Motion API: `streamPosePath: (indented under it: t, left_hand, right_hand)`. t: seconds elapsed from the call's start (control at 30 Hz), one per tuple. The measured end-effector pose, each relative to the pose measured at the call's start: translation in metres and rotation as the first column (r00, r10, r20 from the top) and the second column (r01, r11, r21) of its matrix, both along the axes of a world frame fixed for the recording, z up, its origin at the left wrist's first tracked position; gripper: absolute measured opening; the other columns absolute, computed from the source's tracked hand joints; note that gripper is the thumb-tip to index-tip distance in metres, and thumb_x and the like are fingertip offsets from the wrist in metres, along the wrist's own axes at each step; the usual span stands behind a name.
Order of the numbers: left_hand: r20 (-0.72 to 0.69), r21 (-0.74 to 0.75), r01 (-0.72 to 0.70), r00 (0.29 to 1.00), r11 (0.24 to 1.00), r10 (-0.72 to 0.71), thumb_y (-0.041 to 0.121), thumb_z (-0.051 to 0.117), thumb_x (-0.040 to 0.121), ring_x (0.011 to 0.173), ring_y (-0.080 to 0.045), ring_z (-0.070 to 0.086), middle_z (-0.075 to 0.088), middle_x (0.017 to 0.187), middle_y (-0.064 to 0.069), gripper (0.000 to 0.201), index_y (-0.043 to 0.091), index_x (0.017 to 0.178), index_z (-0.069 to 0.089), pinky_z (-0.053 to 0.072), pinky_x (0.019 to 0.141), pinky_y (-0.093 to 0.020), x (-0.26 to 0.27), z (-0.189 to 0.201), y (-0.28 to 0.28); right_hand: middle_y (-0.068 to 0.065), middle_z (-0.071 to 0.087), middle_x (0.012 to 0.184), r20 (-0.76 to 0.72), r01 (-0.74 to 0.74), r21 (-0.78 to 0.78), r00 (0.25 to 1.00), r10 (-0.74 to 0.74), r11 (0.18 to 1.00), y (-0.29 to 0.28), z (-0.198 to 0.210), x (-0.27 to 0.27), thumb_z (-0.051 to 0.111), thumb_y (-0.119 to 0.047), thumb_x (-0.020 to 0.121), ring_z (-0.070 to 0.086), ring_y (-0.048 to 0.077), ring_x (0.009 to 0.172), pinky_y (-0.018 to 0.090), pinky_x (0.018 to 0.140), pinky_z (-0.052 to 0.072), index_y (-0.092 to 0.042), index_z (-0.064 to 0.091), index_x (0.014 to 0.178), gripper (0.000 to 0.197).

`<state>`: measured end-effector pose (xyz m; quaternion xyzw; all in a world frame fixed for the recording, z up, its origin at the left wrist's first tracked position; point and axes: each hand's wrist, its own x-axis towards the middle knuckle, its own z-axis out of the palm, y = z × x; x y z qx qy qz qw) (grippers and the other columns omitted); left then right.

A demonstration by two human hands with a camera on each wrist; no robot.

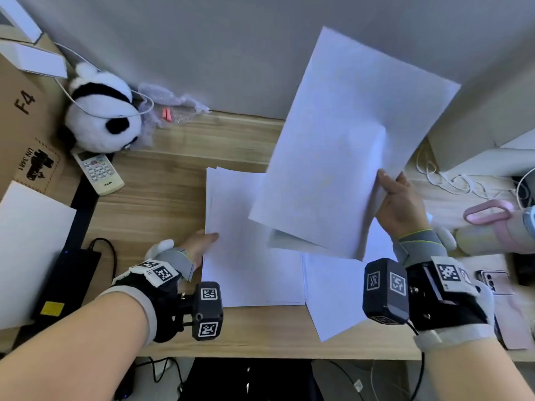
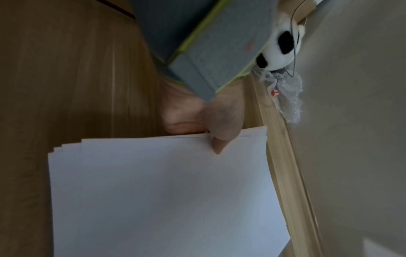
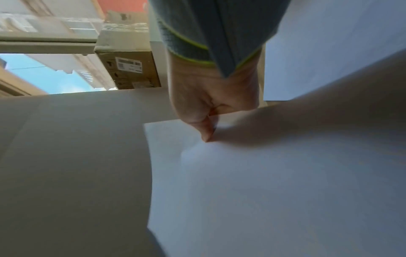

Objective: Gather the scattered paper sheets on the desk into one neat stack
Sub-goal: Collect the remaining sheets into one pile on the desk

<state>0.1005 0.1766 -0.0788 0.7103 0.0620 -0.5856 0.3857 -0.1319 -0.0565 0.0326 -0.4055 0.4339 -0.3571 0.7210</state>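
Observation:
A pile of white sheets (image 1: 249, 256) lies in the middle of the wooden desk (image 1: 162, 198), its edges slightly fanned. My left hand (image 1: 202, 244) pinches the pile's left edge, thumb on top (image 2: 217, 139), fingers underneath the pile (image 2: 153, 191). My right hand (image 1: 396, 198) holds a few white sheets (image 1: 347, 140) lifted and tilted above the desk, thumb pressed on their right edge (image 3: 206, 132). More loose sheets (image 1: 338, 299) lie at an angle below the lifted ones, near the front edge.
A plush panda (image 1: 101, 117), a white remote (image 1: 98, 172) and a cardboard box (image 1: 23, 125) crowd the left. Bubble wrap (image 1: 173, 105) lies by the back wall. At the right are cables (image 1: 451, 180), a pink-handled thing (image 1: 492, 215) and a phone (image 1: 495, 282).

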Motion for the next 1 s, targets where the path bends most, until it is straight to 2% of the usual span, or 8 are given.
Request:
streamPosePath:
  t: [0.13,0.3,0.43,0.53,0.63,0.73,0.87,1.0]
  left_hand:
    - [0.043,0.015,-0.088,0.995,0.996,0.088,0.057,0.041,0.090,0.126,-0.030,0.050,0.053,0.137,-0.010,0.069,0.005,0.135,0.049,0.036,0.111,-0.048,0.007,-0.016,0.004]
    - [-0.006,-0.027,-0.150,0.989,0.988,0.150,0.067,0.023,0.089,0.088,-0.023,0.062,0.067,0.110,-0.011,0.063,0.018,0.089,0.063,0.049,0.085,-0.037,0.005,-0.004,0.001]
    - [-0.012,-0.066,-0.152,0.988,0.986,0.152,0.067,0.015,0.090,0.083,-0.017,0.060,0.063,0.120,-0.013,0.072,0.013,0.099,0.062,0.046,0.073,-0.033,0.005,0.002,0.001]
    - [-0.029,-0.123,-0.031,0.999,0.992,0.027,0.053,0.022,0.097,0.089,-0.014,0.059,0.065,0.101,0.000,0.051,0.020,0.106,0.060,0.044,0.076,-0.031,-0.003,0.014,0.000]
    - [0.056,-0.096,0.037,0.998,0.995,-0.032,0.019,0.059,0.091,0.119,-0.026,0.056,0.057,0.132,-0.009,0.046,0.007,0.134,0.048,0.042,0.101,-0.041,-0.005,0.010,0.001]
    - [0.182,-0.024,0.109,0.978,0.994,-0.102,-0.003,0.056,0.089,0.127,-0.037,0.050,0.050,0.140,-0.020,0.053,0.001,0.140,0.040,0.040,0.105,-0.044,-0.005,0.004,0.000]
    - [0.206,-0.005,0.085,0.975,0.996,-0.082,-0.002,0.052,0.092,0.128,-0.036,0.049,0.051,0.141,-0.016,0.049,0.004,0.140,0.042,0.037,0.110,-0.047,0.001,0.000,-0.001]
    - [0.161,-0.016,0.038,0.986,0.999,-0.035,-0.001,0.052,0.092,0.127,-0.035,0.050,0.052,0.140,-0.014,0.048,0.007,0.139,0.044,0.037,0.110,-0.048,0.007,-0.003,0.002]
  right_hand:
    - [-0.004,0.076,0.081,-0.088,-0.089,0.050,0.992,0.093,0.995,0.015,-0.021,0.026,0.040,0.002,0.093,0.071,0.009,0.073,0.027,0.078,0.056,-0.012,0.060,0.098,0.026]
    - [0.009,0.062,0.085,-0.449,-0.295,0.114,0.837,0.314,0.949,0.049,-0.075,0.044,0.049,0.000,0.087,0.055,0.024,0.081,0.031,0.070,0.044,-0.012,0.062,0.088,0.018]
    - [0.012,0.059,0.091,-0.600,-0.326,0.140,0.723,0.342,0.935,0.068,-0.102,0.050,0.047,0.000,0.087,0.053,0.024,0.083,0.029,0.068,0.042,-0.001,0.062,0.107,0.025]
    - [0.016,0.061,0.106,-0.646,-0.344,0.132,0.682,0.344,0.930,0.077,-0.112,0.053,0.045,-0.002,0.091,0.058,0.031,0.095,0.036,0.078,0.046,0.001,0.055,0.122,0.033]
    - [0.017,0.063,0.117,-0.668,-0.321,0.110,0.677,0.309,0.941,0.076,-0.117,0.051,0.049,-0.007,0.091,0.059,0.033,0.104,0.035,0.086,0.047,-0.003,0.055,0.122,0.032]
    - [0.007,0.061,0.113,-0.751,-0.152,0.028,0.649,0.121,0.988,0.057,-0.123,0.029,0.055,-0.014,0.088,0.059,0.031,0.108,0.029,0.084,0.044,-0.011,0.058,0.120,0.032]
    - [0.015,0.048,0.133,-0.951,0.017,-0.006,0.310,-0.011,1.000,0.028,-0.119,-0.020,0.063,-0.021,0.079,0.048,0.038,0.120,0.043,0.097,0.043,-0.018,0.052,0.126,0.048]
    - [0.015,0.039,0.140,-0.975,-0.012,0.126,0.185,0.126,0.992,0.022,-0.108,-0.056,0.071,-0.020,0.075,0.040,0.037,0.127,0.044,0.100,0.039,-0.016,0.041,0.136,0.069]
